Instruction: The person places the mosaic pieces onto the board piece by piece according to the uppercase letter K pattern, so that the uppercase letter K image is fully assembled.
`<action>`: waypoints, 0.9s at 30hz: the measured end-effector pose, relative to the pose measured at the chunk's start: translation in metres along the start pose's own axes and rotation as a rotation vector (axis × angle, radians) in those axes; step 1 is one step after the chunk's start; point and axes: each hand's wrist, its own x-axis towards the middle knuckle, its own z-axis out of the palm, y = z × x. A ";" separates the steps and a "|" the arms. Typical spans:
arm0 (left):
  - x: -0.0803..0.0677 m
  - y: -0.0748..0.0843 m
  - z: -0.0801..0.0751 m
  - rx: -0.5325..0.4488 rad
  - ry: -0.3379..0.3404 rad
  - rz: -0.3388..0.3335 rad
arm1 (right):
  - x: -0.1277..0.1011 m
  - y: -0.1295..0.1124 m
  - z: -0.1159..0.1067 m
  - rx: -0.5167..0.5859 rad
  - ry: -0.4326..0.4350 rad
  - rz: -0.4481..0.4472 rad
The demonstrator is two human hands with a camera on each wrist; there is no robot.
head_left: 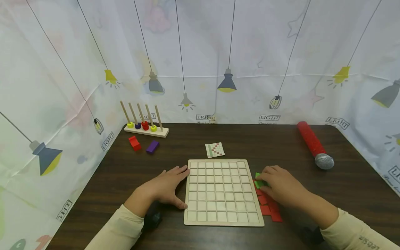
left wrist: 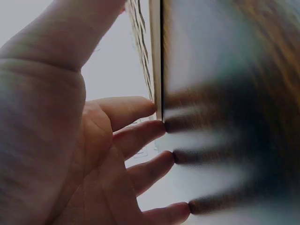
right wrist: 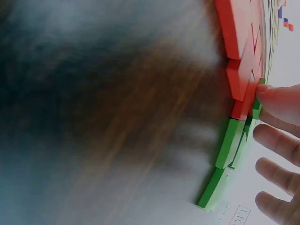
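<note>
A pale wooden grid board (head_left: 223, 223) lies flat on the dark table. My left hand (head_left: 164, 185) rests at its left edge, thumb low and fingers spread, with fingertips on the rim and the tabletop. Right of the board, my right hand (head_left: 282, 184) pinches a green tile (right wrist: 257, 101) between thumb and index finger, over a cluster of red tiles (head_left: 265, 209). Two more green tiles (right wrist: 229, 144) lie beyond the red ones in the right wrist view; in the head view the hand hides them.
A small patterned card (head_left: 215, 150) lies behind the board. At the back left stand a peg rack (head_left: 147, 131) with coloured beads, a red block (head_left: 134, 143) and a purple block (head_left: 152, 147). A red microphone (head_left: 312, 140) lies at the back right, before a printed curtain (head_left: 200, 52).
</note>
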 end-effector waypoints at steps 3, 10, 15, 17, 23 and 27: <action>-0.003 0.000 0.000 -0.026 0.007 -0.002 | 0.003 0.001 0.000 0.033 -0.024 0.036; -0.004 0.000 0.001 -0.059 0.015 0.011 | 0.015 0.008 -0.005 0.307 -0.102 0.149; -0.007 -0.002 0.000 -0.069 0.015 0.017 | 0.047 0.007 -0.003 0.548 -0.079 0.193; -0.008 -0.003 0.001 -0.076 0.016 0.020 | 0.065 0.001 -0.002 0.618 -0.071 0.215; -0.005 -0.008 0.003 -0.069 0.018 0.025 | 0.112 -0.030 0.007 0.842 -0.104 0.297; -0.003 -0.009 0.005 -0.067 0.021 0.029 | 0.137 -0.051 0.018 0.923 -0.117 0.341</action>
